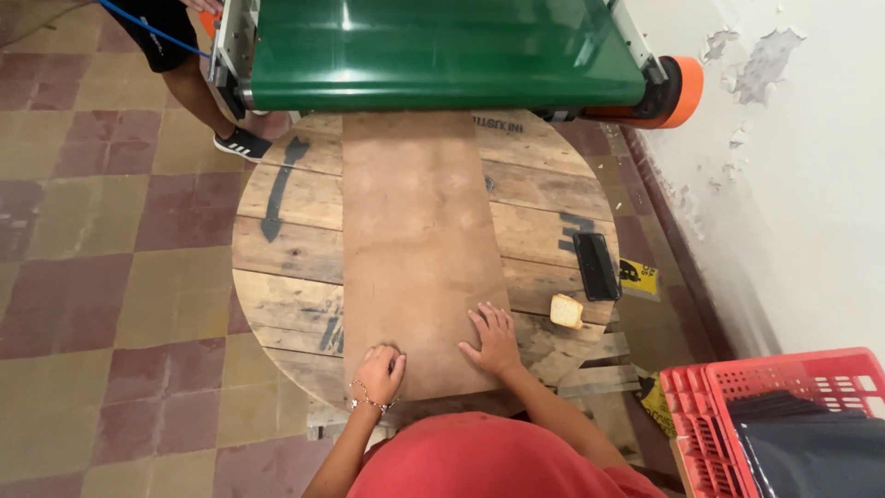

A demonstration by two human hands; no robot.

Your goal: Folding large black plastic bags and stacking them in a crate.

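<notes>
A long brown board (415, 240) lies across a round wooden spool table (286, 249), running from the near edge toward a green conveyor belt (442, 51). My left hand (379, 372) rests at the board's near left corner with its fingers curled under, holding nothing. Flat on the board's near right part lies my right hand (493, 339), fingers spread, palm down. Right of that hand sits a small pale block (566, 311), and beyond it a black phone (596, 266) on the table.
A red plastic crate (774, 387) with dark sheets inside stands at the lower right. A white peeling wall (793, 175) runs along the right. Another person's leg and black shoe (241, 143) stand by the conveyor's left end. The floor is red and beige tile (101, 277).
</notes>
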